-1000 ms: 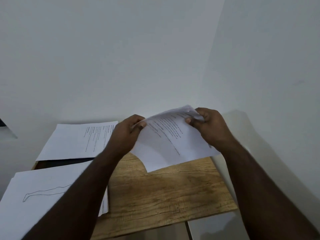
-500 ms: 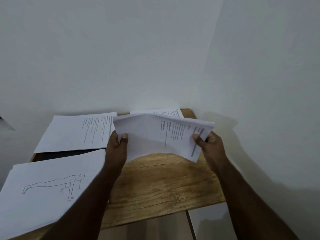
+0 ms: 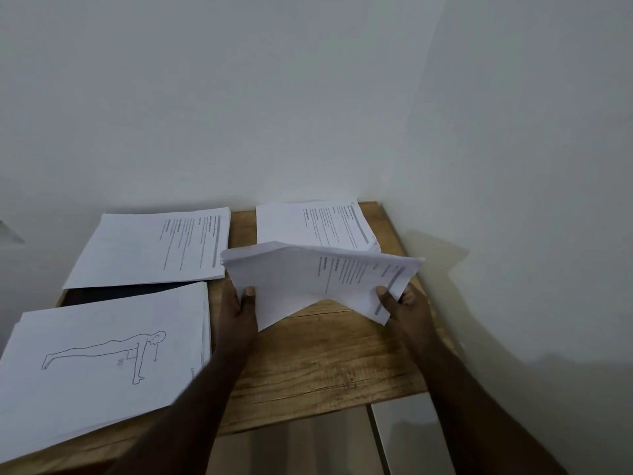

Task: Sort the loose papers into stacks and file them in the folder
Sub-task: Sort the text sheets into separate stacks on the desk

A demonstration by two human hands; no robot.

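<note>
Head view: we hold a bundle point(image 3: 308, 279) of printed sheets above the table point(image 3: 325, 358), the left hand point(image 3: 239, 313) and the right hand point(image 3: 404, 303) each pinching a near corner, thumb on top. Three stacks lie on the table: text stack point(image 3: 150, 248), far stack point(image 3: 308, 224), drawing stack point(image 3: 99, 354). A dark thing point(image 3: 113, 292), maybe the folder, shows between the two left ones.

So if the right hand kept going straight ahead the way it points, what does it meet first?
Probably the far-right paper stack just beyond the held sheaf that the right hand grips; behind that stands the wall. Depth is unclear, so it might pass over the stack.
</note>
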